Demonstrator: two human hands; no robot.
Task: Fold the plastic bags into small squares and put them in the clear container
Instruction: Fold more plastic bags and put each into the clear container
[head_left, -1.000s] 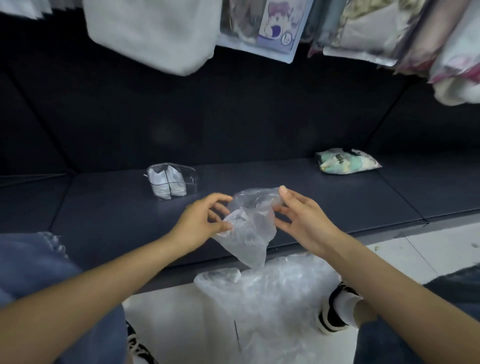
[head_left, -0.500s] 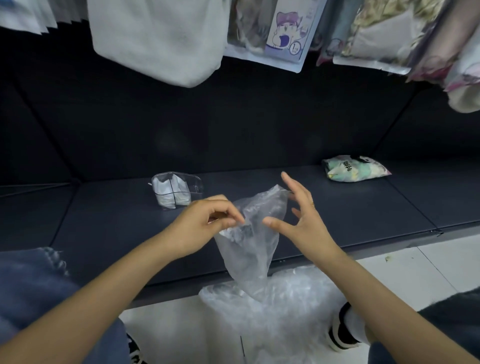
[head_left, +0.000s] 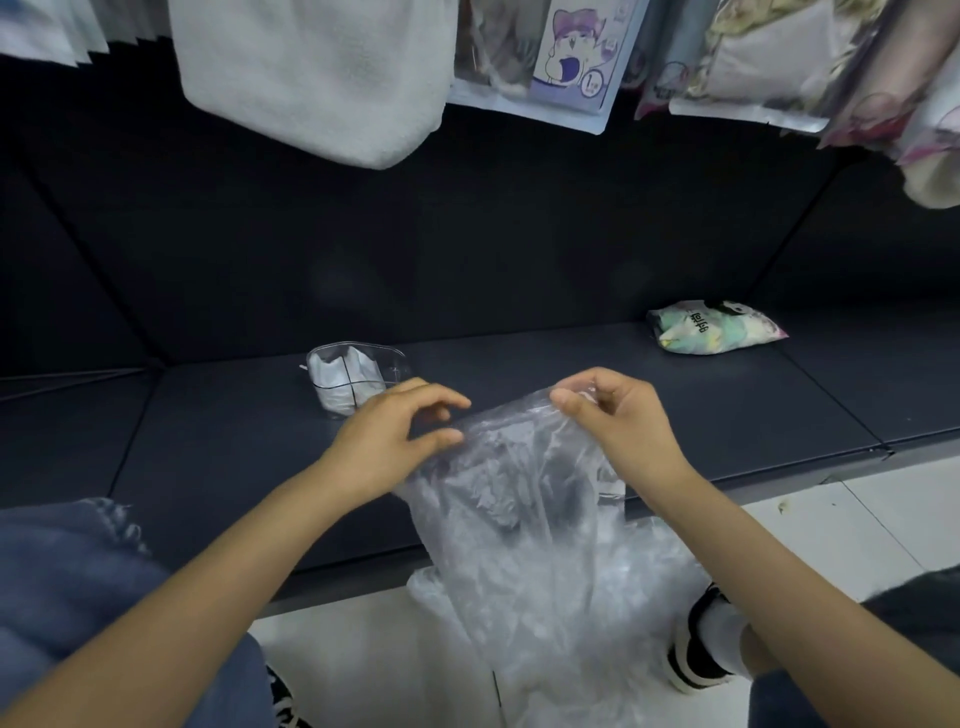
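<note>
In the middle of the frame the person is holding a clear plastic bag (head_left: 524, 493) in the air, above the front edge of a dark shelf (head_left: 675, 415). The left hand (head_left: 395, 441) is pinching the upper left corner of the bag between thumb and curled fingers, and the right hand (head_left: 618, 421) is pinching the upper right corner in the same way, so the top edge is being stretched between them and the rest is hanging down. It seems the bag is only being spread out; the folding is not yet started. Below it, on the floor at the lower middle, a pile of more bags (head_left: 597, 649) is lying. The clear container (head_left: 353, 376), left of centre on the shelf, is already holding some white folded pieces. Next the person probably needs to flatten the bag and bring one side over the other.
</note>
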